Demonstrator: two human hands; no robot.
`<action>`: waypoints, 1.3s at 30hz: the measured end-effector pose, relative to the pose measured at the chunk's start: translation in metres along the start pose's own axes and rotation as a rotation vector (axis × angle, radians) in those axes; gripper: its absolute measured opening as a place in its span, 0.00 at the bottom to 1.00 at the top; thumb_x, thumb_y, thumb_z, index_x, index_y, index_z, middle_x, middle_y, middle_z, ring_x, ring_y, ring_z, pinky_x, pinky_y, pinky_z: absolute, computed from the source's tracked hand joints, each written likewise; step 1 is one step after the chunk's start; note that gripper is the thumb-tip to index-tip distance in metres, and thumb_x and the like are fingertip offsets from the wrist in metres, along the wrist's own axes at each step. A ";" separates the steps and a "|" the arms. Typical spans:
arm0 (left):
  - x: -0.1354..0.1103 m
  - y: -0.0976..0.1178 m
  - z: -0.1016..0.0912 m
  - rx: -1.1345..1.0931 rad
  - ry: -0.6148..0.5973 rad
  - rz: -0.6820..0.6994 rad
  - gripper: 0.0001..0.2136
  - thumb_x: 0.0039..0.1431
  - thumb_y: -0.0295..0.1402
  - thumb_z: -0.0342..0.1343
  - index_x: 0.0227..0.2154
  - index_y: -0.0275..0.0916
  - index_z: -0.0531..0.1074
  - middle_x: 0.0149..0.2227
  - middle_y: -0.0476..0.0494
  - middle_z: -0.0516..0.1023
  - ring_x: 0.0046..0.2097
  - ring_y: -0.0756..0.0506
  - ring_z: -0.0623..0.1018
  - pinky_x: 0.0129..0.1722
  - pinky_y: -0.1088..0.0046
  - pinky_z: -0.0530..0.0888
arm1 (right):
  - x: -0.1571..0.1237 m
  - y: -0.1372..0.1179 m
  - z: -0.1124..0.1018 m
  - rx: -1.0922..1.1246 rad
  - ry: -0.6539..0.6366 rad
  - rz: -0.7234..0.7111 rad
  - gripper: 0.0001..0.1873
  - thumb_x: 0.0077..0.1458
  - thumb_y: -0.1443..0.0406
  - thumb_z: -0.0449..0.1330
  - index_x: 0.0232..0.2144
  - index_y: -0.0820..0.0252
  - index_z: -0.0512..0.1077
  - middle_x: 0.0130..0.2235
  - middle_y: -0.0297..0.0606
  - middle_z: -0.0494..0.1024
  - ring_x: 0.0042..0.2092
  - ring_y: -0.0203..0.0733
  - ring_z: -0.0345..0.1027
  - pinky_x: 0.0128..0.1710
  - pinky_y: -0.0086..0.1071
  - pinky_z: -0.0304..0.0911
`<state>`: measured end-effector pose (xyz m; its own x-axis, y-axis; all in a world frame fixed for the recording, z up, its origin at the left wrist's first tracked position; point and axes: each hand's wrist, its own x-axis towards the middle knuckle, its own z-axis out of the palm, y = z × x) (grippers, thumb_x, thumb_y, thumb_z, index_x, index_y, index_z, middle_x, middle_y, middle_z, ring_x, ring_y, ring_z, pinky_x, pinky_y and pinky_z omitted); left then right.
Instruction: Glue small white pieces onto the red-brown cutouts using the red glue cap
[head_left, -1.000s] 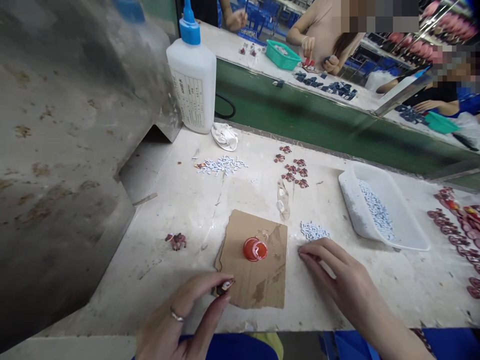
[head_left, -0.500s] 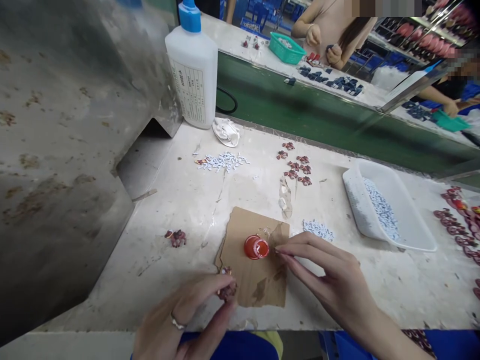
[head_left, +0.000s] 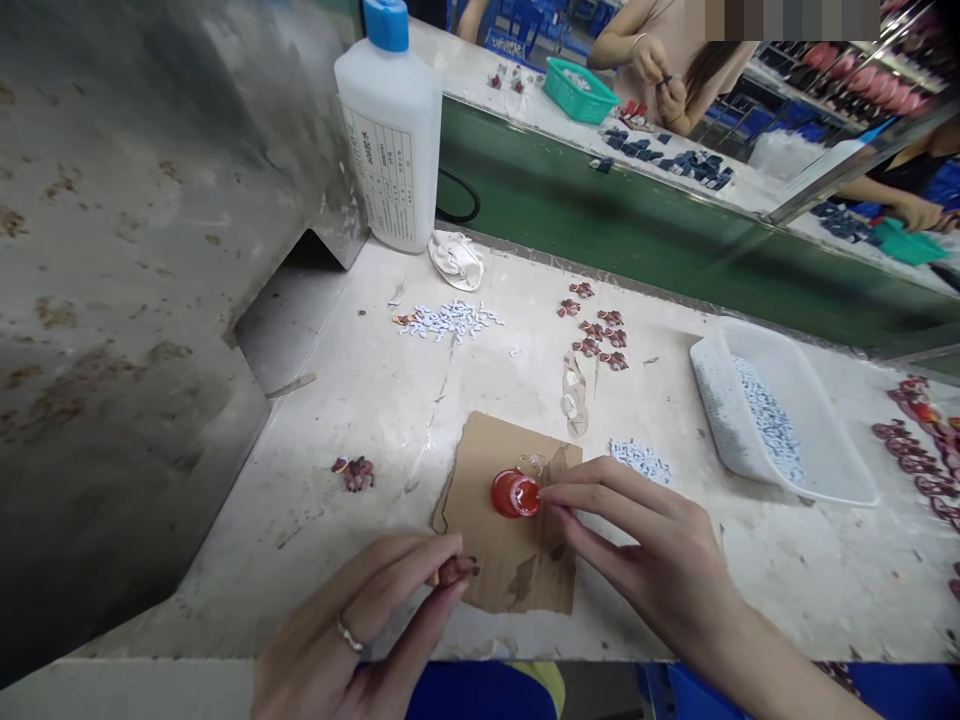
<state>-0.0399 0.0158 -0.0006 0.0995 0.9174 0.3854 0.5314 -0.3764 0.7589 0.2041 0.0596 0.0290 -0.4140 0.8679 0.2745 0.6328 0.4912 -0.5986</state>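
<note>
My left hand (head_left: 375, 620), a ring on one finger, pinches a small dark red figure piece (head_left: 454, 570) at the near edge of a brown cardboard scrap (head_left: 517, 560). A red cap (head_left: 514, 494) lies open side up on the cardboard. My right hand (head_left: 637, 545) reaches in from the right, its thumb and forefinger pinched together at the cap's right rim; whether they hold a small white piece I cannot tell. Just beyond that hand is a little heap of white pieces (head_left: 639, 458).
A white glue bottle with a blue top (head_left: 391, 130) stands at the back beside a grey metal housing (head_left: 135, 260). A white tray (head_left: 784, 420) holds white pieces. Red figures (head_left: 596, 325) lie mid-table and at the right edge (head_left: 922, 440). Other people work beyond the green belt (head_left: 637, 230).
My right hand moved left from the white heap to the red cap. My left hand turned the red piece between its fingertips and stayed at the cardboard's near edge.
</note>
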 end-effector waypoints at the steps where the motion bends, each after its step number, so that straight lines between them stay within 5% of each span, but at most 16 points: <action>1: 0.000 -0.001 0.000 -0.002 -0.018 0.022 0.14 0.67 0.26 0.57 0.53 0.44 0.73 0.44 0.57 0.80 0.44 0.61 0.80 0.52 0.93 0.73 | 0.000 -0.001 0.000 0.018 0.010 0.012 0.11 0.64 0.76 0.61 0.44 0.58 0.77 0.42 0.39 0.80 0.42 0.36 0.76 0.41 0.28 0.73; 6: 0.001 -0.003 0.004 -0.008 -0.106 0.076 0.16 0.68 0.23 0.52 0.55 0.43 0.72 0.45 0.50 0.75 0.45 0.60 0.79 0.49 0.93 0.73 | 0.000 -0.013 0.000 0.211 0.078 0.087 0.13 0.61 0.77 0.62 0.42 0.55 0.78 0.38 0.36 0.81 0.39 0.38 0.77 0.36 0.29 0.74; 17: 0.000 0.006 0.012 -0.099 -0.119 0.046 0.12 0.66 0.27 0.59 0.50 0.47 0.72 0.43 0.58 0.82 0.43 0.58 0.82 0.50 0.92 0.76 | 0.006 -0.036 0.010 0.508 0.073 0.042 0.13 0.56 0.80 0.63 0.40 0.61 0.79 0.38 0.41 0.83 0.38 0.40 0.80 0.38 0.30 0.78; 27: 0.002 0.005 0.012 -0.122 -0.109 0.045 0.12 0.65 0.27 0.60 0.49 0.46 0.73 0.44 0.58 0.81 0.44 0.59 0.82 0.50 0.92 0.76 | 0.005 -0.033 0.017 0.509 0.037 0.089 0.11 0.60 0.76 0.62 0.39 0.57 0.79 0.35 0.38 0.82 0.36 0.38 0.78 0.34 0.30 0.76; 34: 0.006 0.007 0.013 -0.158 -0.083 0.019 0.11 0.66 0.26 0.58 0.47 0.46 0.74 0.43 0.59 0.81 0.43 0.58 0.82 0.50 0.92 0.76 | 0.000 -0.035 0.007 0.314 -0.081 -0.069 0.17 0.65 0.76 0.58 0.53 0.59 0.75 0.44 0.45 0.82 0.43 0.41 0.79 0.40 0.30 0.78; 39: 0.008 0.008 0.015 -0.210 -0.068 0.023 0.12 0.64 0.25 0.60 0.47 0.47 0.75 0.44 0.59 0.82 0.42 0.58 0.83 0.49 0.92 0.77 | 0.005 -0.034 0.004 0.403 -0.056 -0.011 0.14 0.63 0.75 0.62 0.48 0.59 0.76 0.42 0.41 0.82 0.42 0.39 0.79 0.40 0.28 0.77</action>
<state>-0.0224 0.0225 0.0004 0.1704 0.9121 0.3730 0.3422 -0.4097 0.8456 0.1781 0.0467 0.0476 -0.4612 0.8519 0.2480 0.3251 0.4223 -0.8461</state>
